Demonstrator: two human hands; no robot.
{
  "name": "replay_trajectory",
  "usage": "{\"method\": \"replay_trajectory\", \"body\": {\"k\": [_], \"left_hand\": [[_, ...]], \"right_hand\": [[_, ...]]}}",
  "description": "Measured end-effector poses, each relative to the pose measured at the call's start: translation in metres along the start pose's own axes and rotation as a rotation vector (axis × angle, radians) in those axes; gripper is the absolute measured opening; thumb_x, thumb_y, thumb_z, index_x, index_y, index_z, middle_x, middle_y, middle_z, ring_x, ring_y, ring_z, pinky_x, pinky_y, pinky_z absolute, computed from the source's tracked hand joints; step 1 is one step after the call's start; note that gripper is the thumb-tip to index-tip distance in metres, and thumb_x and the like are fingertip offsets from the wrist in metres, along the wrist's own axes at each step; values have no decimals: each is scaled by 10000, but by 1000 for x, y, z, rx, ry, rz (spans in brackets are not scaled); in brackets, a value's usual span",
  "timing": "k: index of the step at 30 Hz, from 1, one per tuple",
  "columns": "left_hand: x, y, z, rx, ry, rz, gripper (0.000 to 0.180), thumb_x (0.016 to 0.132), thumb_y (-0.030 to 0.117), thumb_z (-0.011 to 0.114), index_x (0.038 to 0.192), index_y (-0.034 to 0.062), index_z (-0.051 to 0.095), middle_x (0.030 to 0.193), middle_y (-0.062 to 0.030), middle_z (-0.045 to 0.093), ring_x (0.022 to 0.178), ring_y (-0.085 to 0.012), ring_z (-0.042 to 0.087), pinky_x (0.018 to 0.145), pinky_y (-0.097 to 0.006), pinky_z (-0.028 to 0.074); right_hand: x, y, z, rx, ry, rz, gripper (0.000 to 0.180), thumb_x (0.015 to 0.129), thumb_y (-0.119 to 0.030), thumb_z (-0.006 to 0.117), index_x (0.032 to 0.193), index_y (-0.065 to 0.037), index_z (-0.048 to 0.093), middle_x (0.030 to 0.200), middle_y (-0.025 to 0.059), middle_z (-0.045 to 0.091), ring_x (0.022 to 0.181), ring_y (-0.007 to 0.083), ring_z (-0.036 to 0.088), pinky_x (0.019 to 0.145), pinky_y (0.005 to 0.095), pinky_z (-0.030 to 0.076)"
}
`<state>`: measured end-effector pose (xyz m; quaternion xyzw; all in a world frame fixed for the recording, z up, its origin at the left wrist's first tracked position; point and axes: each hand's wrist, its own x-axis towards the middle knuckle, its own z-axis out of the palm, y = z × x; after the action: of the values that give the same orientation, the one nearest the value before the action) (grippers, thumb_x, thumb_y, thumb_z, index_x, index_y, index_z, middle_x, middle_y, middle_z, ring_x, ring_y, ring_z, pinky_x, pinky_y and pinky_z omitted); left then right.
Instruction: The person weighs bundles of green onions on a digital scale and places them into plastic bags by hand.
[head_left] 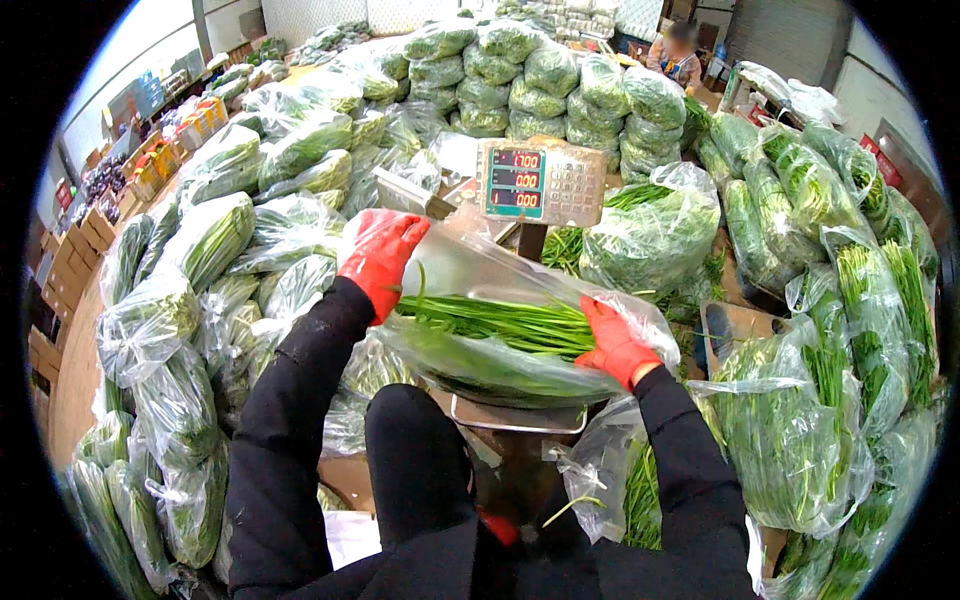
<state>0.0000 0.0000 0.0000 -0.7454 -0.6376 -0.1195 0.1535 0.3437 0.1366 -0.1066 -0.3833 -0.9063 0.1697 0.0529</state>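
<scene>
A clear plastic bag (470, 372) holding long green stalks (505, 322) lies across the metal weighing platform (520, 417) in front of me. My left hand (383, 262), in an orange-red rubber glove, is closed on the bag's upper left edge and lifts the film. At the bag's right end, my right hand (612, 342), gloved alike, grips the plastic against the stalks; its fingertips are partly hidden. Behind the bag stands the scale's display head (541, 184) on a post, with lit red digits and a keypad.
Filled bags of greens are piled at left (210, 240), stacked at the back (490, 80) and laid at right (790, 430). A large open bag of greens (655, 230) stands right of the display. Another person (677, 60) is at the far right. Cardboard boxes (75, 262) line the far left.
</scene>
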Motion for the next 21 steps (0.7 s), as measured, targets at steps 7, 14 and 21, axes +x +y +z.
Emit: {"method": "replay_trajectory", "body": {"k": [7,14,21], "left_hand": [[12,37,-12,-65,-17,23,374,714,72,629,1081,22,574,815,-137,630,776,-303,614,709,-379,491],[-14,201,4,-1089,-568,538,278,786,178,650,1028,43,631,895,-142,646,816,-268,621,739,-346,490],[-65,358,127,-979,-400,774,692,685,287,690,1276,64,408,1314,-206,395,1191,-382,387,985,-517,290]], "right_hand": [[-82,-72,-71,837,378,-13,346,838,-48,603,1179,-41,544,948,71,634,833,122,599,732,252,482],[-208,34,-93,1035,954,491,291,915,-237,501,1051,4,591,895,102,659,745,147,631,689,264,490],[-323,122,97,1119,493,903,276,875,-260,548,1002,-14,566,821,96,650,669,168,618,636,278,487]]}}
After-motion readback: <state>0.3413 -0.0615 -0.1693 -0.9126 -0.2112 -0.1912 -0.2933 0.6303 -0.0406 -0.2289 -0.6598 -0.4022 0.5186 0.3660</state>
